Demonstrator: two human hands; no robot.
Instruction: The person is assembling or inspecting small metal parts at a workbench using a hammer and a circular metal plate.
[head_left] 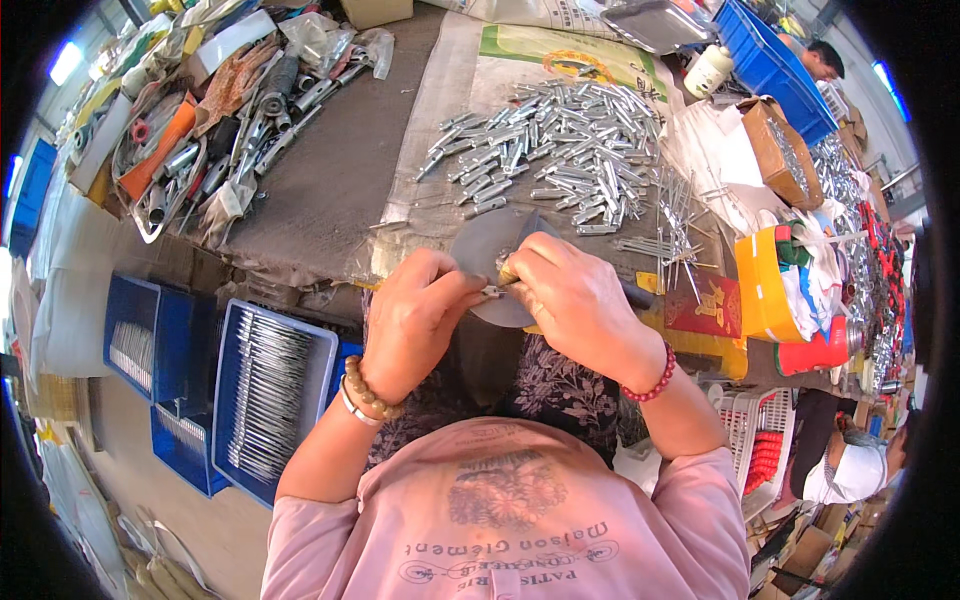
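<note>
The left hand (415,318) and right hand (572,300) meet at the near edge of the workbench, fingertips closed together on a small silver metal part (494,291) pinched between them. The part sits directly between both hands, above a round grey metal disc (485,250). Farther away lies a heap of short silver metal pins (560,150). To the left, a blue plastic crate (268,400) holds long silver rods.

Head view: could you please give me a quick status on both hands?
Left hand and right hand both pinching a small metal part over a grey disc. Pile of metal pins behind, apart. Nothing blocking.
</note>
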